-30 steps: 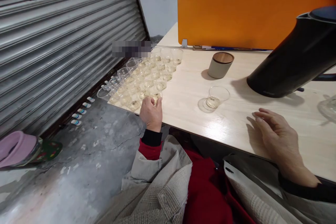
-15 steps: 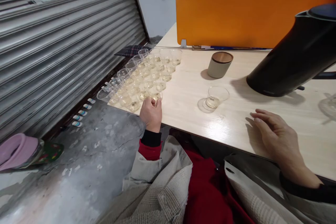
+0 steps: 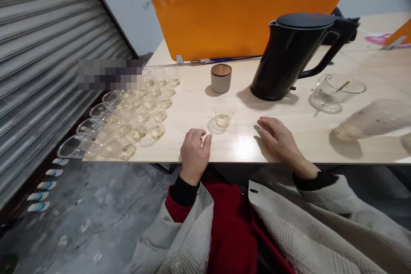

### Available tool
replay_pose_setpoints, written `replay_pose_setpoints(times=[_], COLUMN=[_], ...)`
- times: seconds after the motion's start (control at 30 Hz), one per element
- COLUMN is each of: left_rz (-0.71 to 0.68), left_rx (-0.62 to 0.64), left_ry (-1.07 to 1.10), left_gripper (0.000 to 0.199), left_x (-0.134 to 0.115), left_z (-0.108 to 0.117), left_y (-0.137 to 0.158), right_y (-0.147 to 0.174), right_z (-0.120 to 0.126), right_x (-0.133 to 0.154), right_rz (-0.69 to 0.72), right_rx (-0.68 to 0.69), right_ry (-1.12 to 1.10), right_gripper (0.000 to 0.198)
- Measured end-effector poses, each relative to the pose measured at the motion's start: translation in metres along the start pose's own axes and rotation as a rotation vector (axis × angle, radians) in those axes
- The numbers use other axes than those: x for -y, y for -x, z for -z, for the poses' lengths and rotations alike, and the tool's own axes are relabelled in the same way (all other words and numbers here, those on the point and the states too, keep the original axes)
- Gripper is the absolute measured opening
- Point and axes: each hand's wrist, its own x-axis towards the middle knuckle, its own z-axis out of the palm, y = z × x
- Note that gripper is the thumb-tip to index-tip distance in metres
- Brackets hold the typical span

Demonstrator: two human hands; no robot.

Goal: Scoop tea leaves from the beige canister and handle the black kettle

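A person in a pale coat over red is sitting at a light wood counter (image 3: 289, 145), the left hand (image 3: 194, 154) resting at its near edge with the grip loosely curled and holding nothing, the right hand (image 3: 278, 137) lying flat with its grip apart and empty. A single small glass cup (image 3: 223, 115) holding a little pale liquid is standing between and just beyond both hands, apart from the rows of like cups (image 3: 135, 111) ranged at the counter's left end. A black kettle (image 3: 293, 58), a lidded grey jar (image 3: 221, 78) and a glass strainer pitcher (image 3: 334, 90) are standing farther back. The work appears to be pausing between cups; taking the lone cup would call for a light pinch at its rim, kept level.
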Motion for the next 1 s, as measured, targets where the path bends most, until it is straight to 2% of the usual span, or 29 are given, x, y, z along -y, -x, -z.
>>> replay_pose_setpoints(times=[0.07, 0.17, 0.3, 0.43, 0.6, 0.87, 1.0], left_rz=[0.002, 0.144, 0.311, 0.292, 0.251, 0.156, 0.137], left_rx=[0.049, 0.055, 0.272, 0.419, 0.404, 0.346, 0.323], left_ry=[0.047, 0.184, 0.566, 0.747, 0.727, 0.511, 0.463], left_gripper=[0.014, 0.035, 0.066, 0.076, 0.071, 0.064, 0.063], left_x=[0.004, 0.017, 0.023, 0.016, 0.015, 0.008, 0.004], left_z=[-0.012, -0.021, -0.029, -0.045, -0.055, -0.046, -0.045], left_y=[-0.013, -0.033, -0.049, -0.048, -0.039, -0.021, -0.016], right_y=[-0.002, -0.009, -0.024, -0.036, -0.036, -0.026, -0.023], right_z=[-0.003, -0.009, -0.025, -0.04, -0.046, -0.039, -0.041], right_x=[-0.001, 0.004, 0.02, 0.032, 0.032, 0.039, 0.041], right_rz=[0.037, 0.072, 0.114, 0.168, 0.191, 0.182, 0.154], right_rx=[0.045, 0.149, 0.257, 0.292, 0.295, 0.308, 0.291], right_ry=[0.066, 0.123, 0.048, -0.028, -0.029, 0.082, 0.034], right_gripper=[0.047, 0.057, 0.065, 0.067, 0.071, 0.07, 0.072])
